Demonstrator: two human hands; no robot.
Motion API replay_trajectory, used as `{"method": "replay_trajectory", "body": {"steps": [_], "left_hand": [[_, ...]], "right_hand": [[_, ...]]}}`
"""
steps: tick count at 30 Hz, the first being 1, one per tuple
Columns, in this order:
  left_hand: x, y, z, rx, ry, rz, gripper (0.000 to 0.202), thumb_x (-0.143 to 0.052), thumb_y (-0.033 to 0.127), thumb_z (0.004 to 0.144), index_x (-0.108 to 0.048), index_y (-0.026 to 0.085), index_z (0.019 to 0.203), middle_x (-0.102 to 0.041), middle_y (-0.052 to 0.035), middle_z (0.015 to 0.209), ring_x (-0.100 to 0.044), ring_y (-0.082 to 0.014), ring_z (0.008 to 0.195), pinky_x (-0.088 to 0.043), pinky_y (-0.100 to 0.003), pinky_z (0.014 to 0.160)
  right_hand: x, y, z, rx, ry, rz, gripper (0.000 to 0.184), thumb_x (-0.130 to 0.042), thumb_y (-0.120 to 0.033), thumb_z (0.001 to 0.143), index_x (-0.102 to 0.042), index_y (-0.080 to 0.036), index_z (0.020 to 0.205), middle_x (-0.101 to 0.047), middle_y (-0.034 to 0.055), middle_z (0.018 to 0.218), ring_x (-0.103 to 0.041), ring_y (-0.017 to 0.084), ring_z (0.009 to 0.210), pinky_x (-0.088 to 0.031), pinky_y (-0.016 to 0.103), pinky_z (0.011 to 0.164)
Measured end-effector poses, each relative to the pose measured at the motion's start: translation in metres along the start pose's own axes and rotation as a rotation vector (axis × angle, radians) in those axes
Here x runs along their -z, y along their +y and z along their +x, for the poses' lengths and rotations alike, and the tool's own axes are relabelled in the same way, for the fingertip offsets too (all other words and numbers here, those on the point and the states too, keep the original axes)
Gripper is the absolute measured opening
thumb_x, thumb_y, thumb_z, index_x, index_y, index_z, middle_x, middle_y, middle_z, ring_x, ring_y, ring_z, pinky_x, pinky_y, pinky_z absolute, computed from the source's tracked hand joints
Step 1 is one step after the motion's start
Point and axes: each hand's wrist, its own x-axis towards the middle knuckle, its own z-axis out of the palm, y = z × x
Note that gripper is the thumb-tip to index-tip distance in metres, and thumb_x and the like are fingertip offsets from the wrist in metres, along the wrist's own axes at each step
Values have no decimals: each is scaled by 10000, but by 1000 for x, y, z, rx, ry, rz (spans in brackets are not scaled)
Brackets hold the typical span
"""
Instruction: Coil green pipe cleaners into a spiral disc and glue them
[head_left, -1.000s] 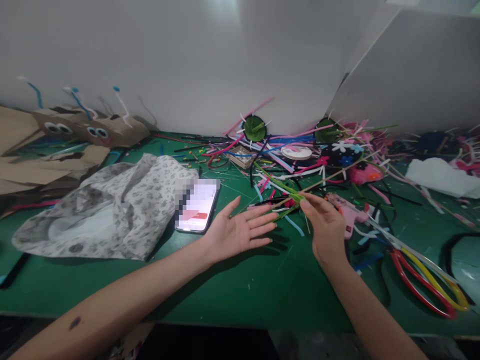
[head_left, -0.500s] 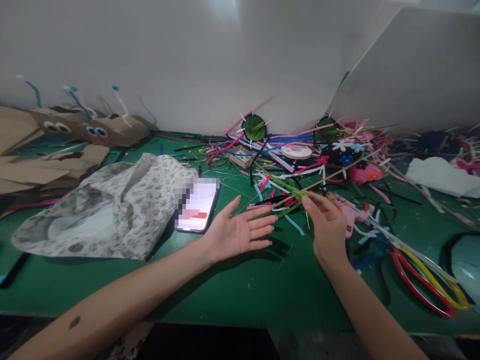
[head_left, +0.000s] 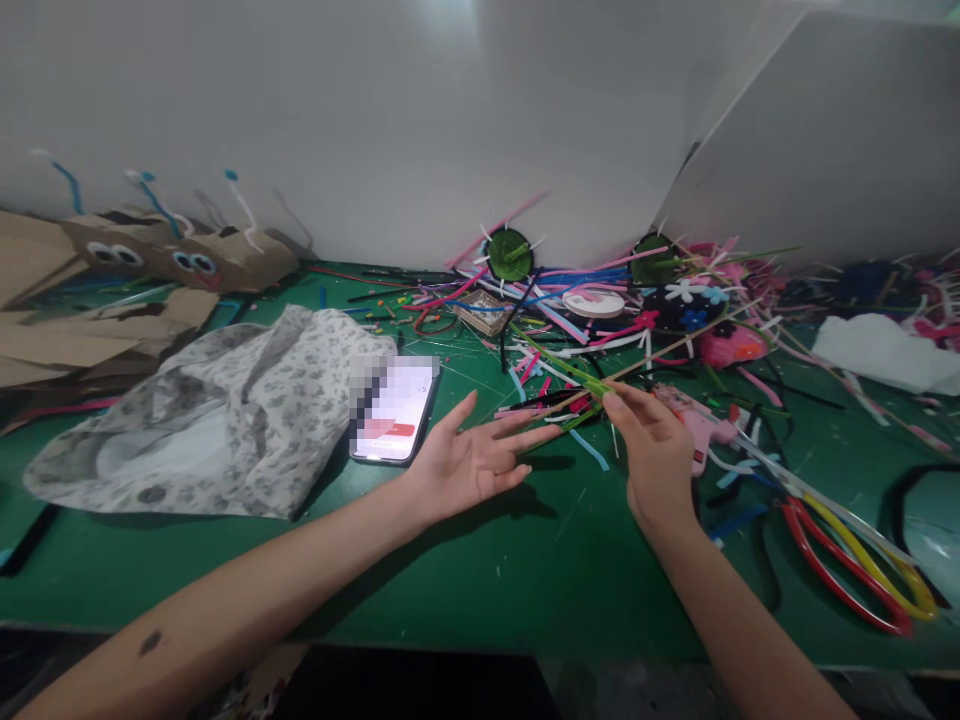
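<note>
One right hand (head_left: pixel 658 450), centre right of frame: thumb and index fingers pinching green strips (head_left: pixel 594 384); strip count unclear. One left hand (head_left: pixel 469 465), centre: palm up, fingers holding nothing, thumb out, two fingers extended, two part curled. Extended tips overlap lower green ends; can't tell if touching. Green strips lie mid-frame, angling up-left from the pinch into the strip pile.

Room: narrow gap between hands; widest stretch of tabletop (head_left: pixel 487 595) runs below them to the front edge, bottom of frame. Right side tight: one pink glue gun (head_left: pixel 703 435) just beside right hand, then one pair of scissors (head_left: pixel 795 492), red and yellow handles, lower right.

Left side: one phone (head_left: pixel 394 410), lit, near left thumb; one patterned cloth bag (head_left: pixel 262 415) just beside it. Upper left: two brown paper faces (head_left: pixel 199 265), two eyes each.

Back edge meets grey wall (head_left: pixel 337 120). Two green discs (head_left: pixel 511 256) with pale spikes, one white oval disc (head_left: pixel 592 303), coloured strips (head_left: pixel 555 320) too tangled to count. Far right: one white sheet (head_left: pixel 885 355), crumpled.
</note>
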Motion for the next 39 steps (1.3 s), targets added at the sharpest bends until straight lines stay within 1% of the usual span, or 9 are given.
{"method": "replay_trajectory", "body": {"steps": [5, 8, 14, 17, 20, 25, 31, 34, 39], "left_hand": [[-1, 0, -1, -13, -2, 55, 679, -288, 537, 952, -392, 15, 1374, -343, -261, 1478, -583, -68, 557, -536, -322, 799], [-1, 1, 0, -2, 8, 95, 680, -295, 558, 945, -442, 32, 1351, -376, -240, 1468, -557, -54, 534, -532, -330, 807], [1, -5, 4, -55, 171, 445, 426, -534, 431, 884, -662, 106, 1127, -645, -138, 1189, -619, -152, 786, -504, -304, 759], [-1, -12, 4, -176, 202, 712, 309, -670, 368, 801, -721, 146, 1011, -686, -107, 1085, -610, -191, 894, -480, -312, 809], [-3, -17, 2, -275, 238, 937, 226, -714, 333, 778, -751, 168, 928, -712, -79, 1019, -606, -213, 958, -436, -314, 876], [0, -18, 0, -355, 231, 1056, 226, -711, 361, 782, -767, 160, 869, -735, -72, 953, -623, -227, 929, -424, -327, 886], [0, -16, 1, -400, 340, 1019, 208, -741, 361, 751, -776, 165, 809, -736, -55, 842, -617, -190, 827, -434, -305, 814], [-2, -15, 1, -395, 354, 1067, 211, -767, 361, 713, -762, 150, 711, -694, -40, 732, -580, -161, 722, -432, -284, 713], [1, -14, 1, -328, 262, 1175, 264, -756, 370, 722, -709, 147, 588, -608, -19, 671, -515, -128, 645, -406, -263, 623]], "right_hand": [[1, 1, -1, -3, -17, -1, 310, -761, -392, 712, -716, -209, 958, -717, 57, 964, -652, 211, 896, -521, 378, 817], [2, 0, -4, 64, -49, -70, 324, -763, -382, 713, -706, -213, 984, -703, 59, 1005, -640, 226, 953, -494, 417, 888], [4, -8, -13, 431, -203, -301, 269, -725, -311, 761, -673, -245, 1017, -677, 64, 1012, -617, 243, 982, -495, 425, 871], [2, -11, -16, 633, -246, -380, 288, -726, -255, 757, -660, -260, 1037, -694, 56, 972, -625, 245, 944, -494, 432, 859], [-1, -12, -18, 750, -310, -407, 327, -733, -229, 743, -659, -271, 1058, -709, 47, 955, -643, 241, 920, -497, 430, 858], [-5, -6, -22, 812, -384, -406, 345, -722, -231, 744, -651, -278, 1078, -718, 48, 947, -660, 243, 914, -507, 454, 862], [-5, -4, -25, 826, -457, -390, 402, -692, -164, 758, -639, -282, 1138, -715, 40, 985, -649, 227, 933, -495, 452, 897], [-3, -6, -23, 768, -420, -372, 344, -642, -137, 785, -669, -283, 1094, -722, 32, 962, -651, 228, 933, -491, 453, 897], [-1, -8, -18, 685, -356, -395, 182, -669, -188, 788, -714, -301, 924, -738, -1, 844, -656, 222, 873, -427, 499, 979]]}}
